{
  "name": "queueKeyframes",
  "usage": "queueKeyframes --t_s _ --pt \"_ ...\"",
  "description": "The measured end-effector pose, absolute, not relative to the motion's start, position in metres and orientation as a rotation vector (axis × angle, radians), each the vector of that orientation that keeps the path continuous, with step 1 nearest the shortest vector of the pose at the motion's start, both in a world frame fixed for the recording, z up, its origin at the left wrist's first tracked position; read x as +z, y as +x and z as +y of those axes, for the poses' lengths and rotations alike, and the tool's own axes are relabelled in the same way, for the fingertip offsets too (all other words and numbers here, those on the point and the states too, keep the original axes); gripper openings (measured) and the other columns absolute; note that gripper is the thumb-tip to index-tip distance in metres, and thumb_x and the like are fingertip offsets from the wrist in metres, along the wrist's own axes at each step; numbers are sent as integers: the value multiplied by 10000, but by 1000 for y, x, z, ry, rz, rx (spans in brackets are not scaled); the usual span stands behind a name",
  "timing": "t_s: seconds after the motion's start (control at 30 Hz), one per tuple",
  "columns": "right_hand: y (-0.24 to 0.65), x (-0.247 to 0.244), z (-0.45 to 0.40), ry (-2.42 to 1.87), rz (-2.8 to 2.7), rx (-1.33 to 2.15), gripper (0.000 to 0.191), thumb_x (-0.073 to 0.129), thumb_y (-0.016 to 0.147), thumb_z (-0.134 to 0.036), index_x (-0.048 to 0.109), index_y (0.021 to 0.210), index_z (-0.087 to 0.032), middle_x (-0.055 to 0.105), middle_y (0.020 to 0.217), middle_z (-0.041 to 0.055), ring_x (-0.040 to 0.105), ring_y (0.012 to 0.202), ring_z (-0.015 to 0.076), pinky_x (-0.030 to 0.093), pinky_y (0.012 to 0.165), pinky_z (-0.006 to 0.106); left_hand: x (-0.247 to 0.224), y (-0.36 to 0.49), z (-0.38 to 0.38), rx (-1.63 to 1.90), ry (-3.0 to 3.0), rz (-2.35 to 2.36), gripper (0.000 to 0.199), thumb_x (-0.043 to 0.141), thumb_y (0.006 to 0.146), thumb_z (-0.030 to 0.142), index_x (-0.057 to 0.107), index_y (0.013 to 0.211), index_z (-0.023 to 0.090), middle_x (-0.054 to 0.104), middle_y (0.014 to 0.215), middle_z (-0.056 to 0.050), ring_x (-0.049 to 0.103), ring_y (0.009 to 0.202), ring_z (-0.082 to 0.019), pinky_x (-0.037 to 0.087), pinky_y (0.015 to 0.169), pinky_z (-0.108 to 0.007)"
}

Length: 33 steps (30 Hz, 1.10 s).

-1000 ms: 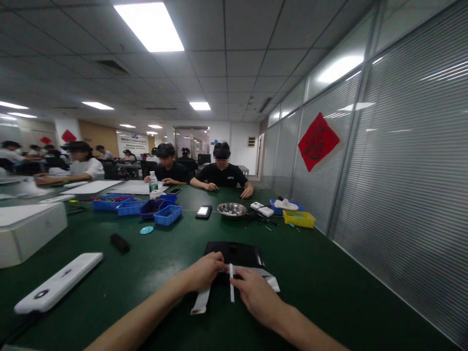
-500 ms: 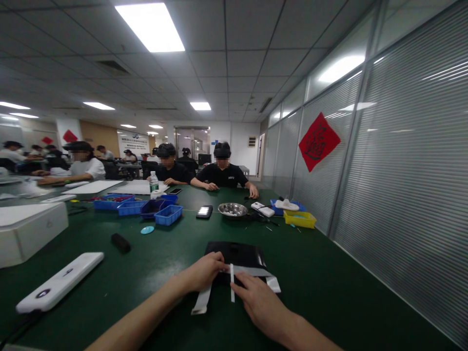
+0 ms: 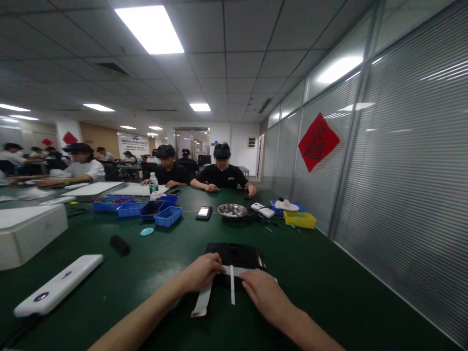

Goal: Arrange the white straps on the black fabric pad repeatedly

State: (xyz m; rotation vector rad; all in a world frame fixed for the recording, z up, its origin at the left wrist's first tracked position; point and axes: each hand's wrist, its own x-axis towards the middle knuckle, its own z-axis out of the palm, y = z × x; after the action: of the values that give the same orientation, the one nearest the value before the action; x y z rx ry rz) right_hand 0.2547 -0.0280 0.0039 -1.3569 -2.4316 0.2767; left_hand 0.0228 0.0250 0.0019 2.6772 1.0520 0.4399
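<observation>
A glossy black flat object [image 3: 234,252], possibly a case or pouch, lies on the green table in front of me. A light grey strip [image 3: 237,271] runs across its near part, and its left tail [image 3: 202,300] hangs down toward me. Over the strip's middle stands a narrow white strip [image 3: 232,287], pointing my way. My left hand [image 3: 204,270] pinches the grey strip at its left, fingers curled. At the right, my right hand [image 3: 263,294] has its fingers together on the strip. The fingertips and thumb there are partly hidden.
Blue bins [image 3: 168,216], a phone [image 3: 204,212], a metal bowl [image 3: 233,210] and a yellow tray [image 3: 300,219] stand farther back. A white power bank [image 3: 60,282] with a cable and a black block [image 3: 120,244] lie left. People sit across the table.
My right hand has shifted right, off the narrow white strip, and its fingers have drawn together on the grey strip. My left hand stays nearly in place.
</observation>
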Motion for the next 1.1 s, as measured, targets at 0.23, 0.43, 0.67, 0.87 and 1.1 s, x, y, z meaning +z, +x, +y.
queueKeyframes --t_s 0.23,0.43,0.67,0.87,1.1 --pt "279 1 -11 -1637 -2271 275 315 406 914 -342 693 951 -219 664 978 56 600 906 190 459 812 333 5 16 25 450 2612 1049 296 432 884 188 664 1060 244 578 1090 -21 562 951 -137 453 838 -243" --pt "298 6 -6 -1737 -2216 353 286 451 886 -334 707 875 -205 636 1007 69 601 875 181 475 754 306 -2 8 35 452 2585 1110 255 474 855 173 691 977 230 593 1072 -15 577 932 -131 453 842 -238" --pt "300 2 -3 -1702 -2249 287 282 468 873 -339 709 830 -198 635 963 62 597 844 171 460 739 295 -6 0 43 456 2585 1149 240 487 838 186 708 924 225 627 1007 -11 593 876 -119 460 819 -225" --pt "302 2 -1 -1714 -2231 319 278 474 866 -348 714 876 -207 631 971 61 599 846 175 457 720 290 -4 -5 44 466 2605 1168 235 489 807 169 712 869 215 664 960 -12 594 892 -130 449 852 -238" --pt "303 9 7 -1621 -2188 251 257 471 854 -321 697 864 -199 639 930 61 592 837 169 442 742 280 -8 -40 71 492 2545 1597 241 454 804 164 682 869 209 662 945 -33 598 865 -153 437 798 -244"
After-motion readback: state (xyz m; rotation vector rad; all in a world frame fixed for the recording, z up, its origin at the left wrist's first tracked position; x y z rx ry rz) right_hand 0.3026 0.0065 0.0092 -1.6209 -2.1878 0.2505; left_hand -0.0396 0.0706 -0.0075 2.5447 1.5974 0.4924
